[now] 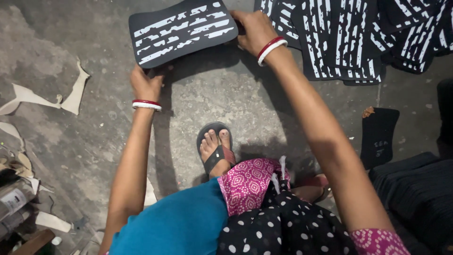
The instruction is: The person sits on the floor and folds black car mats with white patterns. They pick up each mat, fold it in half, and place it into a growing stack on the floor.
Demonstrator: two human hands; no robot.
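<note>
Both hands, the left hand (147, 85) and right hand (255, 29), pinch a black striped sheet (183, 31) above the grey floor (212, 94) (near the pile (349, 38)), and a loose pinch could drop it.

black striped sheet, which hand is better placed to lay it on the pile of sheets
Right, probably. The right hand grips the black striped sheet at the edge nearest the pile of sheets; the left hand holds the far corner.

White-labelled bottle (14, 200) lies at far left.
</note>
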